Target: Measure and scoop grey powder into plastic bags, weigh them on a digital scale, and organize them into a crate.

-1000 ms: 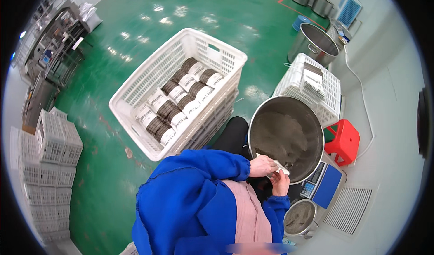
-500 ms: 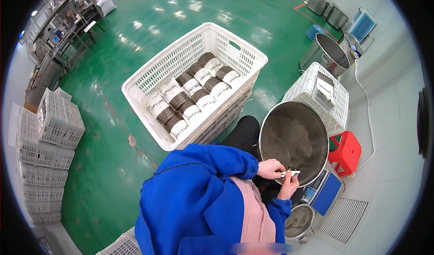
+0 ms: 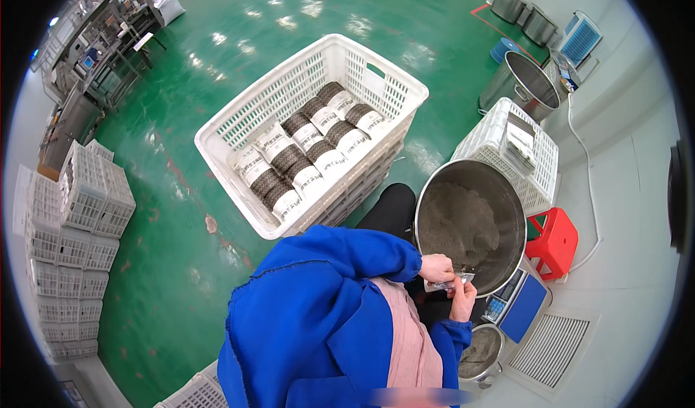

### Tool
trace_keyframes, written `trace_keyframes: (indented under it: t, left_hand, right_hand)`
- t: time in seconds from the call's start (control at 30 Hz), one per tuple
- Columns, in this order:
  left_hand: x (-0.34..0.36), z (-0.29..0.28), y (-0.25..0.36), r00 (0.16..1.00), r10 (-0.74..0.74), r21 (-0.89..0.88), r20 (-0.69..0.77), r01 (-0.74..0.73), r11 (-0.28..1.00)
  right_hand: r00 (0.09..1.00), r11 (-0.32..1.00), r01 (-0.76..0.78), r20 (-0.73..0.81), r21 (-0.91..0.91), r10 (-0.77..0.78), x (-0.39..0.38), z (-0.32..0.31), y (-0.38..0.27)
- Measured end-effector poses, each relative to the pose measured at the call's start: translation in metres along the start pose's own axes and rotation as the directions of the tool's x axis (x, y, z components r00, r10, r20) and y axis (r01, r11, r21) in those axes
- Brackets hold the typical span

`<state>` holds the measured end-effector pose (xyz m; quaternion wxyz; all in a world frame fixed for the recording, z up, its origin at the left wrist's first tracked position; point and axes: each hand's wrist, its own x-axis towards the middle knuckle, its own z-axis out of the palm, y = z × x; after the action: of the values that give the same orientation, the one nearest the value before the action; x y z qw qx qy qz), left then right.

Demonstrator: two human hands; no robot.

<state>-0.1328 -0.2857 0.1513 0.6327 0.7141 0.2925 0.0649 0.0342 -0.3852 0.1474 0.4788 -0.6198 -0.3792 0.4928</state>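
The left hand (image 3: 437,268) and the right hand (image 3: 463,301) both grasp a small silvery-white packet (image 3: 468,278), fingers pinching it, at the near edge of a wide steel pot (image 3: 512,241) holding grey-brown powder (image 3: 460,216). Beside the pot's right edge stands a red stool (image 3: 554,245); near its lower right edge, a blue-topped scale (image 3: 523,310). Leftward, banded packs (image 3: 340,136) line a white crate (image 3: 205,141).
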Motion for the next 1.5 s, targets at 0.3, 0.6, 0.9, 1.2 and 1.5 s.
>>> trace_keyframes:
  t: [0.3,0.6,0.9,1.2,1.5]
  left_hand:
    - [0.033,0.017,-0.003,0.889,0.362,0.788,-0.279,-0.003,0.616]
    - [0.039,0.026,0.010,0.856,0.510,0.895,-0.082,-0.162,0.416]
    - [0.059,-0.004,-0.002,0.883,0.018,0.450,-0.470,0.221,0.865]
    - [0.063,-0.017,0.008,0.829,-0.243,-0.287,-0.503,0.106,0.952]
    - [0.058,-0.005,0.031,0.792,0.155,0.352,-0.590,0.080,0.933]
  right_hand:
    - [0.870,0.487,0.054,-0.198,-0.872,-0.452,0.001,0.025,-0.008]
    - [0.899,0.857,0.089,-0.329,-0.508,-0.288,0.026,-0.031,-0.018]
    - [0.832,0.815,0.238,-0.322,-0.529,-0.452,0.040,-0.043,-0.015]
    - [0.645,0.330,0.378,-0.009,-0.865,-0.764,-0.010,0.029,-0.058]
    - [0.786,0.276,0.349,0.118,-0.896,-0.607,0.006,0.014,-0.030]
